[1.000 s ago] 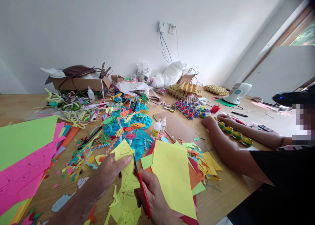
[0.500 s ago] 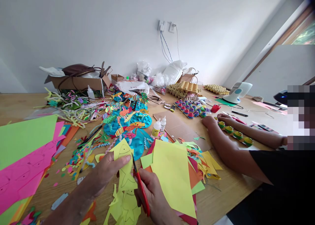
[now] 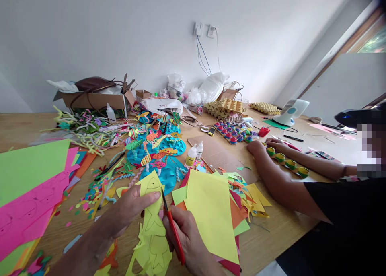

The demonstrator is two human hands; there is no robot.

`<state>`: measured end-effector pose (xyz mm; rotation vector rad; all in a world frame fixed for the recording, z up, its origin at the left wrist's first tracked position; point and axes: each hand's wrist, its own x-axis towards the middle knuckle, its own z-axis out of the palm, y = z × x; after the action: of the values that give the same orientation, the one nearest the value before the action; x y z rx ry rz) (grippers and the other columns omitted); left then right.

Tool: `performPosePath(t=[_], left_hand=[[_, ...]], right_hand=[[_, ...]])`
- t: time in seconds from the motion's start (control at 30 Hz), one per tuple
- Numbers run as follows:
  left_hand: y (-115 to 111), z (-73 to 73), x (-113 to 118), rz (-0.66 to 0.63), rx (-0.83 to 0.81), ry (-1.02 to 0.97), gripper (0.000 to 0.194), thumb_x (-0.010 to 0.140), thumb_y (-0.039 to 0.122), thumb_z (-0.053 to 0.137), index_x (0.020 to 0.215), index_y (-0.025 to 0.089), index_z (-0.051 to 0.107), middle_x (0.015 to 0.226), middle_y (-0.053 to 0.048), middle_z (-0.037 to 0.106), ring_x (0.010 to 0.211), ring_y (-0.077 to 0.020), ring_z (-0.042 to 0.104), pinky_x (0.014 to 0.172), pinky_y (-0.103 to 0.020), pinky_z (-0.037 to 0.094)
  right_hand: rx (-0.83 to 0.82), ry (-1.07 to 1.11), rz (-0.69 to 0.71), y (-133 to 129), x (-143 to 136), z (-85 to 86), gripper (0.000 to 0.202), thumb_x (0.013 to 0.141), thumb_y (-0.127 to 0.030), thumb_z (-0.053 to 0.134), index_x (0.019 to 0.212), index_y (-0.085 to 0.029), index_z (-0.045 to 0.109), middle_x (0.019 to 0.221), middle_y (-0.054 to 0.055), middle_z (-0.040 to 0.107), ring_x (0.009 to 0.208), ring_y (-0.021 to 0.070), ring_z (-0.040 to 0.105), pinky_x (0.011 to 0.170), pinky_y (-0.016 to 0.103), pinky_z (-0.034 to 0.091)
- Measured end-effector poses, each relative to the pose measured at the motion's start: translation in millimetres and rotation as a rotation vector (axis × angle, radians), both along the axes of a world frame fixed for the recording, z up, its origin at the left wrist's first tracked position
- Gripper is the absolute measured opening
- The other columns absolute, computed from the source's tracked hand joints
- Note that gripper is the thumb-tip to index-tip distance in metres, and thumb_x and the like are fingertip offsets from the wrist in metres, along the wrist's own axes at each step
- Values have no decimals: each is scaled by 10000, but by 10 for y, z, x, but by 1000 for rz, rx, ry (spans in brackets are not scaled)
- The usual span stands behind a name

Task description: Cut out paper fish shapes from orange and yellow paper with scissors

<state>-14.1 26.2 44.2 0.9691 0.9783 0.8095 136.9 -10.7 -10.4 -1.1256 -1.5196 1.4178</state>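
Observation:
My left hand (image 3: 132,207) pinches a yellow paper sheet (image 3: 153,221) between thumb and fingers, with the thumb on top. Fish outlines are drawn on the sheet, one near its upper end and another lower down. My right hand (image 3: 187,237) grips red-handled scissors (image 3: 172,227), whose dark blades point up and meet the paper's right edge beside the upper fish. Cut-out gaps show in the lower left of the yellow paper. Part of the blades is hidden behind the sheet.
Yellow sheets (image 3: 209,211) lie stacked on the right, pink and green paper (image 3: 27,203) on the left. Two glue bottles (image 3: 191,156) stand ahead, near blue egg-carton pieces with paper fish (image 3: 159,147). A co-worker's arms (image 3: 277,183) rest at the right beside painted carton cups (image 3: 291,164).
The lower part of the yellow paper has shifted slightly left. My hands and the scissors stay almost in place. The camera view has tilted a little.

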Motion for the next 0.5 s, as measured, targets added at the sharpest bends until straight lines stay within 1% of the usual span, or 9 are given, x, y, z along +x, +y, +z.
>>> performPosePath(t=[0.1,0.17,0.27,0.37,0.5], left_hand=[[10,3,-21,-12,25,3,254,714,332,672,911,176,701,735,-37,728,690,-224,647,649,-307,519],[19,5,-39,-27,28,14,244,723,334,666,912,184,697,756,-35,730,686,-220,646,639,-301,519],[37,10,-64,-45,55,45,190,743,337,652,840,178,692,693,-25,721,633,-198,635,586,-271,510],[47,11,-73,-49,46,67,170,749,335,648,732,169,679,619,-16,709,551,-162,613,534,-237,495],[41,-15,-62,-24,-3,33,176,704,331,674,734,158,670,576,-19,701,506,-182,627,498,-259,502]], right_hand=[[17,-39,5,-3,10,-13,386,893,-430,437,598,-187,385,458,-63,369,443,71,342,424,184,264],[37,-54,-11,-2,15,-19,389,888,-429,444,590,-188,380,463,-62,368,455,75,344,433,188,265],[52,-53,-26,0,17,-19,405,887,-451,441,585,-191,366,468,-61,365,464,77,344,443,190,268],[40,-44,0,0,17,-14,418,887,-486,428,596,-192,368,468,-63,348,463,78,343,443,189,269],[34,-20,10,-4,13,-25,406,890,-494,416,628,-184,410,490,-62,353,467,77,350,437,180,271]])
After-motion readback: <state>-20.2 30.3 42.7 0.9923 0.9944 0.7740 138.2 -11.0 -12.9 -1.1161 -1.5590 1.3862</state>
